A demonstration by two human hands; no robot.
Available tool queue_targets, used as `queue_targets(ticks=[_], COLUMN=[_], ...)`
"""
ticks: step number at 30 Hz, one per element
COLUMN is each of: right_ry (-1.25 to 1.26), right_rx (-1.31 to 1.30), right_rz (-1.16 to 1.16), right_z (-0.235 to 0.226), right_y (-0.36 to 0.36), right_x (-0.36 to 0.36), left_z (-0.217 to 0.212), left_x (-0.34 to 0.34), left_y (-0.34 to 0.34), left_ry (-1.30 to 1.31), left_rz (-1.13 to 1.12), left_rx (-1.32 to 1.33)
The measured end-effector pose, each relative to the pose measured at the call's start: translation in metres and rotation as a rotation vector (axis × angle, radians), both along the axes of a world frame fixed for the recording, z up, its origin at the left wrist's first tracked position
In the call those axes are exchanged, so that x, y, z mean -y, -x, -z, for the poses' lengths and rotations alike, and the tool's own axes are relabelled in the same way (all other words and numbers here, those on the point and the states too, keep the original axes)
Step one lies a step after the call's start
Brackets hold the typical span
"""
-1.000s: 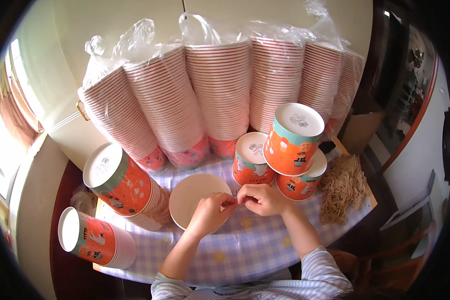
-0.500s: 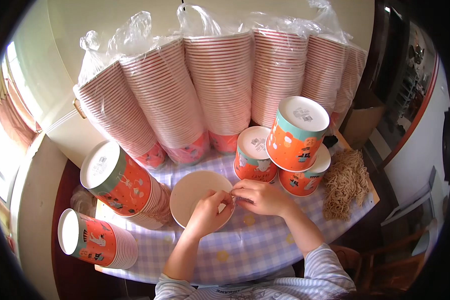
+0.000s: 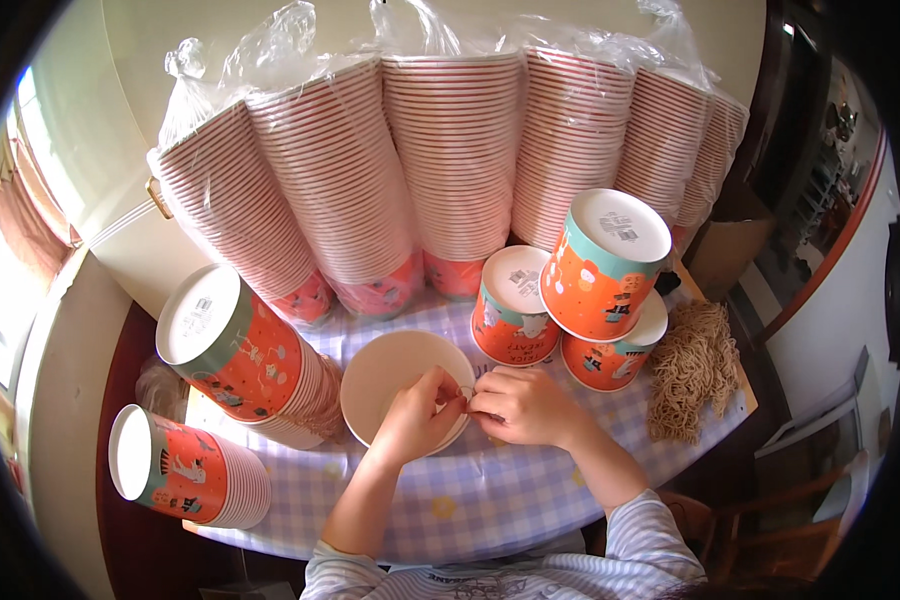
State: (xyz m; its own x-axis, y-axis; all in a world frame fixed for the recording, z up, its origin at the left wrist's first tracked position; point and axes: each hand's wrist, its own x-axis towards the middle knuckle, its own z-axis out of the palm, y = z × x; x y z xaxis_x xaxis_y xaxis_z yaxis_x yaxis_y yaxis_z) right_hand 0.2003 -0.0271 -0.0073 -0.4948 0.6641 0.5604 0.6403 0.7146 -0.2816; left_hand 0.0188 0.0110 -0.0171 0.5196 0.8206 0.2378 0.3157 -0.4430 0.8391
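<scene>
An open paper bucket (image 3: pixel 382 372), pale inside, stands mouth up on the table before me. My left hand (image 3: pixel 417 415) reaches over its near right side, thumb and forefinger pinched together. My right hand (image 3: pixel 526 406) meets it at the bucket's right rim, fingertips closed too. Between the fingertips shows a bit of thin light string (image 3: pixel 464 392); its ends are hidden by my fingers. Behind my right hand, an orange and teal printed bucket (image 3: pixel 604 265) rests upside down on two others, a left one (image 3: pixel 510 330) and a right one (image 3: pixel 610 362).
Tall stacks of nested paper buckets (image 3: pixel 450 150) in clear plastic bags line the back. Two shorter inverted stacks, one larger (image 3: pixel 260 365) and one smaller (image 3: pixel 202 470), stand at left. A heap of beige strings (image 3: pixel 692 370) lies at the right edge of the checked tablecloth (image 3: pixel 510 500).
The view has shifted slightly. Both hands stay at the rim with fingertips together; the right fingers are more curled, and a small curve of string shows between the hands.
</scene>
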Motion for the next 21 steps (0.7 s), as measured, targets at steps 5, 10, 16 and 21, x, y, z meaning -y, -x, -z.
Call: queue_targets(ticks=[5, 10, 16, 21], right_ry=[-0.055, -0.001, 0.168, 0.161], right_rx=[0.040, -0.025, -0.255, -0.276], right_rz=[0.019, 0.028, 0.127, 0.182], right_z=[-0.001, 0.004, 0.008, 0.012], right_y=[0.004, 0.004, 0.002, 0.007], right_x=[0.005, 0.004, -0.002, -0.002], left_z=[0.005, 0.004, 0.003, 0.002], left_x=[-0.002, -0.003, -0.001, -0.001], left_y=[0.000, 0.001, 0.000, -0.001], left_ry=[-0.005, -0.028, -0.037, 0.020], left_rz=[0.015, 0.017, 0.000, -0.031], left_rx=[0.046, 0.042, 0.043, 0.056])
